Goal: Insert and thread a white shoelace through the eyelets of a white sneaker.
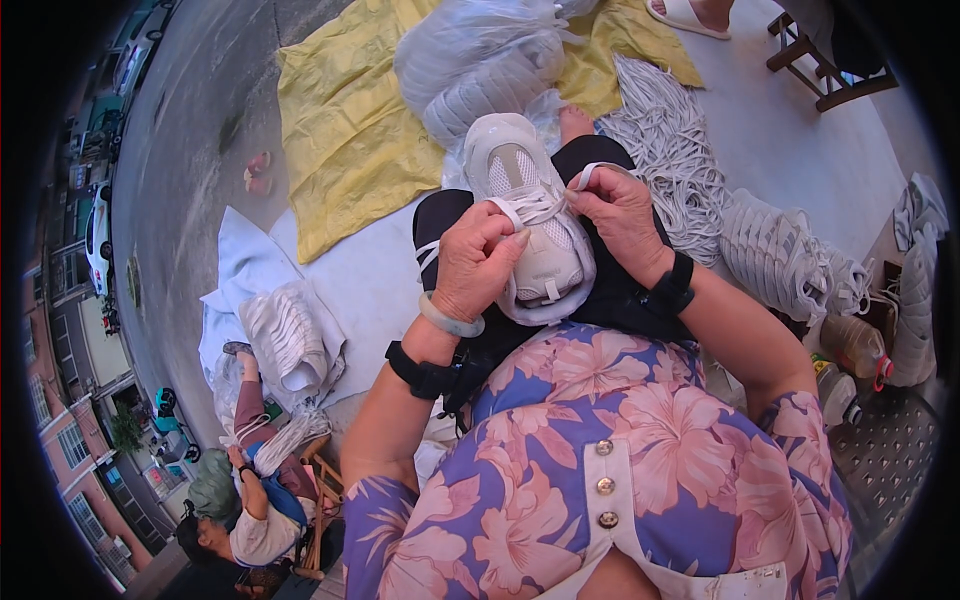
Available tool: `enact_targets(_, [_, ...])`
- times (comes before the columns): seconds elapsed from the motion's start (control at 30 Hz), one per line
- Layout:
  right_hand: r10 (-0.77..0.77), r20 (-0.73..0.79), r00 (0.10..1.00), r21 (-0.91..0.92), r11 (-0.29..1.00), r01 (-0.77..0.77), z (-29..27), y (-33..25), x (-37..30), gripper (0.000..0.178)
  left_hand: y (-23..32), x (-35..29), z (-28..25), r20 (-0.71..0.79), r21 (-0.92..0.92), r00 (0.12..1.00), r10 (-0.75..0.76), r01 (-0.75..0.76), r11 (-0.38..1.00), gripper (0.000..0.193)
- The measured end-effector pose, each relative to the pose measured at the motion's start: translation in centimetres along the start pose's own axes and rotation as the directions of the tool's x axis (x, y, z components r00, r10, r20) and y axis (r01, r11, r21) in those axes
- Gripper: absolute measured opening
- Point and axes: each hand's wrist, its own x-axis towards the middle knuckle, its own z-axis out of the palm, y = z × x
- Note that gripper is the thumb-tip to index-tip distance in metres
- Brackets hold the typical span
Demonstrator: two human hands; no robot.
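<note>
A white shoe upper (548, 262) with mesh panels rests across my lap, its toe pointing away from me. White lace runs crosswise over its middle. My left hand (480, 255) pinches the lace on the left side, thumb against the forefinger. On the right, my right hand (618, 215) grips a looped length of the shoelace (597, 168) between thumb and fingers, close to the eyelets. Both hands touch or nearly touch the upper's edges.
A big heap of white laces (668, 150) lies to the right, beside stacked shoe uppers (775, 255). Ahead, a clear plastic bag of uppers (480, 65) sits on yellow sheeting (350, 110). Another person (265, 520) sits at lower left near more uppers (290, 340). A wooden stool (825, 65) stands far right.
</note>
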Motion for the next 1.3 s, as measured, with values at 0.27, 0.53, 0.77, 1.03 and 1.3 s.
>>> enact_targets(0.27, [-0.030, -0.012, 0.999, -0.077, 0.997, 0.029, 0.0, 0.9, -0.3, 0.006, -0.3, -2.2, -0.7, -0.186, -0.564, 0.866, -0.464, 0.293, 0.772, 0.013])
enact_targets(0.53, [-0.271, 0.190, 0.944, -0.618, 0.714, 0.329, 0.4, -1.3, -0.4, 0.007, -1.4, -2.4, -0.2, -0.151, -0.751, 0.832, -0.534, 0.254, 0.609, 0.009])
enact_targets(0.77, [-0.229, 0.325, 0.918, -0.735, 0.550, 0.397, -0.1, -3.7, -0.3, 0.013, -2.3, -1.2, 1.7, -0.305, -0.650, 0.825, -0.475, 0.184, 0.737, 0.008])
enact_targets(1.03, [-0.284, 0.638, 0.716, -0.656, 0.285, 0.699, 2.9, -3.0, 0.0, 0.025, -4.0, -0.5, 2.9, -0.501, -0.345, 0.829, -0.247, 0.070, 0.936, 0.005])
enact_targets(1.3, [-0.238, 0.600, 0.764, -0.660, 0.394, 0.640, 2.8, -2.3, 0.4, 0.032, -3.2, -0.6, 1.9, -0.468, 0.275, 0.869, 0.162, -0.031, 0.961, 0.016])
